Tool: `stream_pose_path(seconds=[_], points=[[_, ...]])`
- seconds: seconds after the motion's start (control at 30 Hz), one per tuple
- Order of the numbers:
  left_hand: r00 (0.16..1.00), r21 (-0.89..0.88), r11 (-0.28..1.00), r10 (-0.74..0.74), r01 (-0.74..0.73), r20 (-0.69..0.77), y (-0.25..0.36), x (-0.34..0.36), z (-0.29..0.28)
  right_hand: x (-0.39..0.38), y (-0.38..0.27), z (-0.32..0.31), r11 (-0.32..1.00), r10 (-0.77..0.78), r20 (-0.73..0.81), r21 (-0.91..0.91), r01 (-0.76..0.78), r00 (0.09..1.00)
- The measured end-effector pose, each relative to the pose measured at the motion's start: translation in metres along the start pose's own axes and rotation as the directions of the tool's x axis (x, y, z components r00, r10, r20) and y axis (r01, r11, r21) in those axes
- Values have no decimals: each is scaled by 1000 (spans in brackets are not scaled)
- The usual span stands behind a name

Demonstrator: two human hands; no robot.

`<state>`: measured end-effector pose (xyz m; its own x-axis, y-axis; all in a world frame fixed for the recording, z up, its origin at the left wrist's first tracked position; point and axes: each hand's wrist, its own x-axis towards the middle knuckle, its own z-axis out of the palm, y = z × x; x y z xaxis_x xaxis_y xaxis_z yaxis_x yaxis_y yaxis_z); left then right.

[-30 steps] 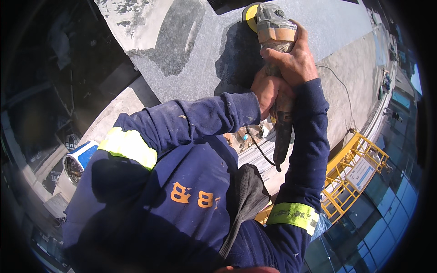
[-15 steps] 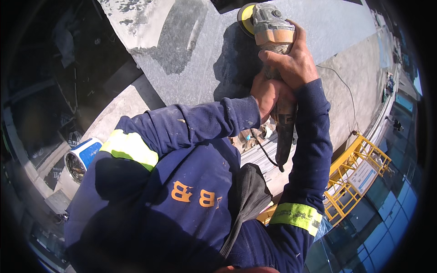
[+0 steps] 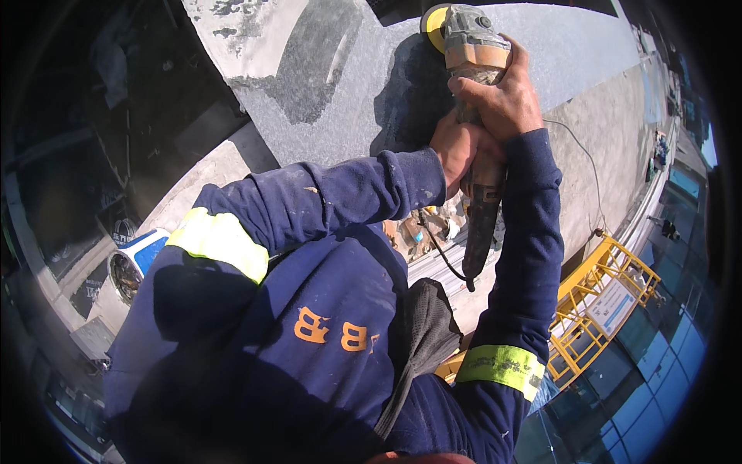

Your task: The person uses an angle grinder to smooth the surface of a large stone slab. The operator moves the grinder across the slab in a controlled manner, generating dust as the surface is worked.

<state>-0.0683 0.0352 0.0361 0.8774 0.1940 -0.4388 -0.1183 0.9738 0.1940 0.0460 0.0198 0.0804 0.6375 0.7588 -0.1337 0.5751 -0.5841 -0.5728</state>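
Both hands hold a dusty angle grinder with an orange-brown collar and a long dark body. My right hand wraps around it just behind the head. Lower down, my left hand closes around the body, partly overlapped by the right. A yellow disc shows at the head's left side, over a grey slab-like surface. Whether the disc touches that surface I cannot tell. The slab has a pale, rough patch at its upper left and a darker grey band beside it.
A cord hangs by the grinder's tail end. Farther right, a thin cable crosses a pale concrete surface. A yellow metal frame stands at lower right, glass panels beyond. A blue-and-white bucket-like container lies left. Dark openings border the slab's left.
The grinder, both hands and the slab's pattern all appear slightly farther right in the picture. My grip on the grinder looks the same.
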Motion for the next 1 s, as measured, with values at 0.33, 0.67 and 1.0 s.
stream_pose_path(seconds=[0.33,0.67,1.0], points=[[997,18,997,-79,79,14,-4,-8,-5,-8,2,2,997,27,58,67,-31,998],[981,-55,984,163,-170,-106,-22,-32,-6,-29,-13,11,995,-86,144,54,79,986],[1000,1,1000,-19,19,-5,-8,-10,-2,-12,-7,-3,999,12,69,31,-14,998]])
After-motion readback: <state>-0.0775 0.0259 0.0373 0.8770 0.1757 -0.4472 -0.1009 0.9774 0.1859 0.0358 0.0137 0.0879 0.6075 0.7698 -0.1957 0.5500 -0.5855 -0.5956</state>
